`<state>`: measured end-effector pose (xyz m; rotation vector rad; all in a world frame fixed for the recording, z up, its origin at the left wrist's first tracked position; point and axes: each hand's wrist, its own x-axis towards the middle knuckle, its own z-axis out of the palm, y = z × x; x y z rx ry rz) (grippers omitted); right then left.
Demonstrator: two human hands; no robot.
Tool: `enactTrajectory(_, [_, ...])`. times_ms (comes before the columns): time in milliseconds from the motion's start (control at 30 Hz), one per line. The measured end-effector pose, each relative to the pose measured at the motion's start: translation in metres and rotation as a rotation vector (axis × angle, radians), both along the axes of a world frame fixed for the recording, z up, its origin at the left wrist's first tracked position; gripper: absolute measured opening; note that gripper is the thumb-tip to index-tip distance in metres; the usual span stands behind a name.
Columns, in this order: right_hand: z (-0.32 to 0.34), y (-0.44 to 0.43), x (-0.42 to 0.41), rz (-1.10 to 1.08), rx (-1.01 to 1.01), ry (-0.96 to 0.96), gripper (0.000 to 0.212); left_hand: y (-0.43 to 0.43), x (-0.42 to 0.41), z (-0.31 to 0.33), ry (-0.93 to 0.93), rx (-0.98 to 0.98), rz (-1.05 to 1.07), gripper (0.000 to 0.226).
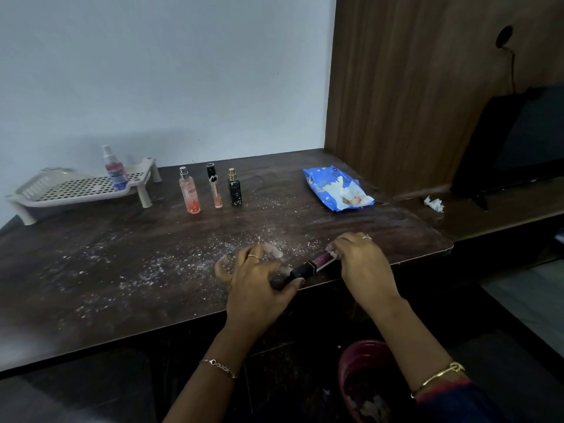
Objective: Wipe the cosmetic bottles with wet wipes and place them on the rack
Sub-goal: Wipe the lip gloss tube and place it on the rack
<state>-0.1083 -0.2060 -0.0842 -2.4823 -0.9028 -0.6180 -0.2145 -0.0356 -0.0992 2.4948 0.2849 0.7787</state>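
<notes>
A slim dark bottle with a black cap (311, 265) lies nearly level over the table's front edge. My left hand (259, 285) pinches its capped end. My right hand (360, 261) grips the other end with a white wet wipe (332, 251) bunched under the fingers. A pink spray bottle (115, 170) stands on the white perforated rack (61, 190) at the back left. Three more bottles stand in a row on the table: a pink one (189, 192), a thin one with a black cap (214, 186) and a black one with a gold cap (235, 188).
A blue pack of wet wipes (335, 188) lies open at the back right. A crumpled used wipe (434, 203) sits on the lower shelf beside a dark screen (518, 141). White specks litter the dark wooden table (122, 270). A red bin (366, 383) stands below.
</notes>
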Motion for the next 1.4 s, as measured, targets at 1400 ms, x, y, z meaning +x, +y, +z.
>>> enactTrajectory(1400, [0.004,-0.013,-0.005,0.079,0.208,0.137,0.028,-0.008,-0.01,0.008,0.0,0.057,-0.034,0.021])
